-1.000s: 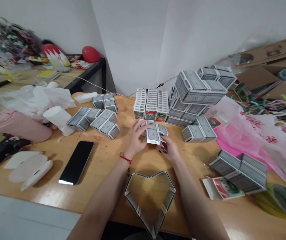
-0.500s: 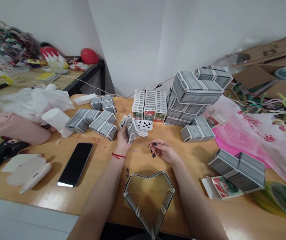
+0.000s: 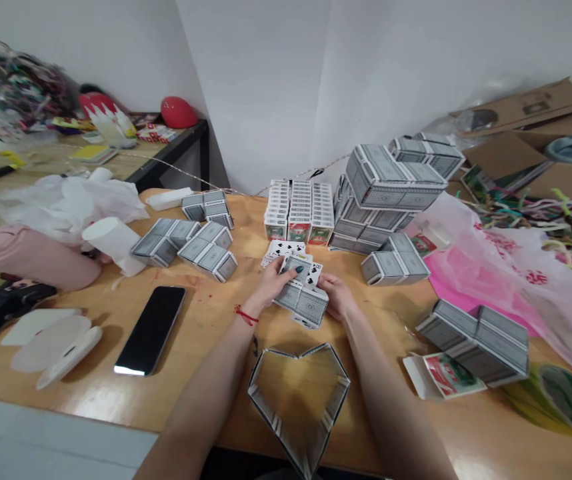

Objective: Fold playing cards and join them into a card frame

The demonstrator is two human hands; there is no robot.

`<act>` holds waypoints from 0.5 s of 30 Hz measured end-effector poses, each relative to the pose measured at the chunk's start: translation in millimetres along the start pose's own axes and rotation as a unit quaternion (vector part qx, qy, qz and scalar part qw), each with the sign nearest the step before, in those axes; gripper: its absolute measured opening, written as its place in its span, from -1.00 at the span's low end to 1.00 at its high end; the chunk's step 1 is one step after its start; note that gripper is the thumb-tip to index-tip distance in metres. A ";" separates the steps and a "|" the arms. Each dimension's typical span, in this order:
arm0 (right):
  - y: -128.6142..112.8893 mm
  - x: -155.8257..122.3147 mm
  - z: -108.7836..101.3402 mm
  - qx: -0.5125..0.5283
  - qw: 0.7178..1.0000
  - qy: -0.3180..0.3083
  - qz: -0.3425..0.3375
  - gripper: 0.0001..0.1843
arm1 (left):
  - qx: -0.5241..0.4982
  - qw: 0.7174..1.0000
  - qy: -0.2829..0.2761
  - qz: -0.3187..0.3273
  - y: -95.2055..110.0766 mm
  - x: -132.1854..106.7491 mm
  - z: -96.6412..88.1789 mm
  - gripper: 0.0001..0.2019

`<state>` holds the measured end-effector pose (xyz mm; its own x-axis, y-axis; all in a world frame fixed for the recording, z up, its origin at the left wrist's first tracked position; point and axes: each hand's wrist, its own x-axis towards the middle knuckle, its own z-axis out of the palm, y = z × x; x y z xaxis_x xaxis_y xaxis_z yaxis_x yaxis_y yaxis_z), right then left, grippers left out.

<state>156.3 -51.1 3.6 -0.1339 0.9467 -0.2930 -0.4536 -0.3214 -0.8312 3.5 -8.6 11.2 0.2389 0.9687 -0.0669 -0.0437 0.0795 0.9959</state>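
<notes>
In my left hand [image 3: 272, 283] is a piece made of folded playing cards [image 3: 302, 303], grey backs facing up, with the thumb pressed on top. An eight-of-spades card [image 3: 314, 273] shows face up at its upper right. My right hand [image 3: 337, 297] has its fingers curled at the right edge of the cards; the fingertips are partly hidden. Just behind, loose playing cards [image 3: 286, 248] lie face up on the table. A heart-shaped frame of folded cards [image 3: 276, 427] stands between my forearms.
Card boxes [image 3: 299, 210] stand in rows at the back. Folded-card blocks sit in a stack [image 3: 391, 177] on the right and in a group [image 3: 209, 250] on the left. A phone [image 3: 151, 330], pink roll [image 3: 36, 257], opened card box [image 3: 451, 375] and tape roll [image 3: 561, 400] surround the work area.
My left hand has moved right with the folded-card piece, which now lies backs up. My right hand has risen to meet the cards' right edge. An eight of spades now shows there.
</notes>
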 end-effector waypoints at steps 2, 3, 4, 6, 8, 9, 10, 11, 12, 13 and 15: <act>0.6 1.0 -2.8 0.023 1.000 -0.013 0.009 -0.71 | 0.009 1.000 -0.011 0.005 0.4 -0.6 -0.2 -0.61; 1.1 1.5 -4.0 0.037 0.999 -0.019 0.011 -0.70 | 0.013 1.000 -0.014 0.008 0.9 -1.2 0.3 -0.61; 1.6 2.1 -5.1 0.043 0.999 -0.025 0.011 -0.68 | 0.017 1.000 -0.016 0.010 1.7 -1.9 1.1 -0.62; 2.8 2.9 -6.8 0.044 0.998 -0.033 0.011 -0.64 | 0.029 0.999 -0.014 0.017 4.0 -3.6 3.3 -0.65; 3.9 3.7 -7.6 0.034 0.999 -0.032 0.011 -0.62 | 0.043 0.999 -0.013 0.025 6.4 -5.4 5.8 -0.70; 4.4 4.0 -7.7 0.026 0.999 -0.027 0.011 -0.61 | 0.047 0.998 -0.013 0.029 7.2 -6.2 7.1 -0.71; 4.9 4.5 -7.7 0.019 1.000 -0.019 0.010 -0.60 | 0.049 0.998 -0.013 0.031 7.7 -7.0 8.3 -0.72; 5.3 5.1 -7.6 0.011 1.000 -0.010 0.009 -0.60 | 0.049 0.998 -0.013 0.032 7.7 -7.7 9.4 -0.72; 5.7 5.8 -7.4 0.003 1.000 -0.002 0.006 -0.60 | 0.048 0.998 -0.013 0.033 7.3 -8.5 10.5 -0.72; 5.9 6.5 -7.2 -0.005 1.000 0.006 0.003 -0.59 | 0.048 0.998 -0.012 0.035 6.5 -9.1 11.5 -0.71; 6.1 8.2 -6.8 -0.028 0.999 0.017 -0.005 -0.59 | 0.051 0.998 -0.013 0.045 4.4 -10.2 13.1 -0.71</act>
<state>158.5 -45.4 -7.0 -0.0991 0.9490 -0.2994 -0.4046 -0.3133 -0.8591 13.6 -21.2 17.1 0.2642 0.9642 0.0226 0.0336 -0.0326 0.9989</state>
